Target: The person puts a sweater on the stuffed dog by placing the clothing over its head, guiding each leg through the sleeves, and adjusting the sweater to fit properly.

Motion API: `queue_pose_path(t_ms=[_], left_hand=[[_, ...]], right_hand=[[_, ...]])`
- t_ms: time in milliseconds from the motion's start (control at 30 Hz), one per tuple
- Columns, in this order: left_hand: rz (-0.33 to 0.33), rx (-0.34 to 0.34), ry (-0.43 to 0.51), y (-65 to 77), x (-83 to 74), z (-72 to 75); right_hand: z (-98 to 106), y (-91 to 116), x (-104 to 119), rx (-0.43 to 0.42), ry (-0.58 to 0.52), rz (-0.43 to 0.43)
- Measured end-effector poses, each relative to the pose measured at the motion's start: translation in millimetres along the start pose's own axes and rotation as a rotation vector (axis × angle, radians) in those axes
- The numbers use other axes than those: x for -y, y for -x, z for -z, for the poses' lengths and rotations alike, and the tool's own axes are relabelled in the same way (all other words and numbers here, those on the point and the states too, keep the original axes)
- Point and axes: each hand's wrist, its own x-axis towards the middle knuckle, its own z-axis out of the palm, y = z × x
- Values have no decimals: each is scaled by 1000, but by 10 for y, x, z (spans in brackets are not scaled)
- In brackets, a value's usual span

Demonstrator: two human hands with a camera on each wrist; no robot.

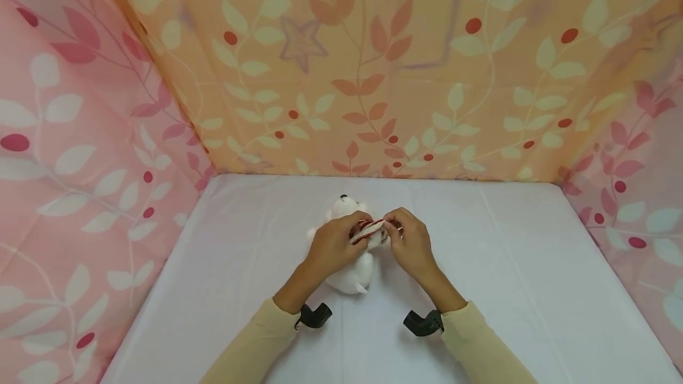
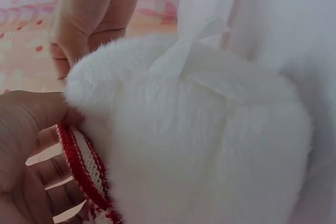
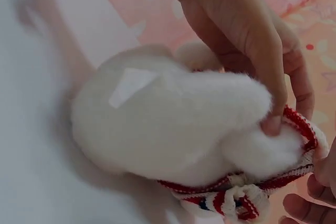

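Observation:
A white furry plush bear (image 1: 347, 280) lies on the table, black nose toward the back wall, with a white tag on its rear. Around it runs a knitted red and white scarf (image 1: 368, 231), its looped knot (image 3: 241, 203) showing low in the right wrist view. My left hand (image 1: 335, 243) grips the scarf from the left, thumb against the white fur. From the right, my right hand (image 1: 412, 243) pinches the scarf's raised band between thumb and fingertips. The bear's face is mostly out of sight behind the hands.
The table is covered with a white cloth (image 1: 245, 236). Leaf-patterned curtains stand around it, an orange one (image 1: 341, 76) behind and pink ones (image 1: 69, 165) at the sides. Black wrist cameras (image 1: 316, 316) stick out from both sleeves.

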Motion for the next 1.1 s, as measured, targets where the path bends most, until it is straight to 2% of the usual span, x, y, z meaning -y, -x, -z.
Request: queue_pose_path(t_ms=[100, 200, 400, 533, 667, 833, 967, 1100], left_hand=[[20, 35, 6, -12, 11, 17], [12, 63, 7, -15, 23, 22], [1, 108, -14, -4, 13, 29], [11, 116, -8, 2, 7, 31], [27, 105, 13, 6, 15, 31], [39, 89, 28, 10, 50, 38], [37, 101, 55, 14, 78, 47], [24, 118, 89, 7, 85, 43]], right_hand=[[7, -20, -40, 8, 8, -23], [10, -30, -81, 16, -23, -46], [52, -106, -188, 140, -136, -61], [57, -129, -278, 199, -131, -58], [27, -70, -269, 231, -145, -63], [-24, -19, -244, 202, -90, -17], [-81, -6, -260, 153, -20, 20], [-147, 16, -278, 43, 31, 66]])
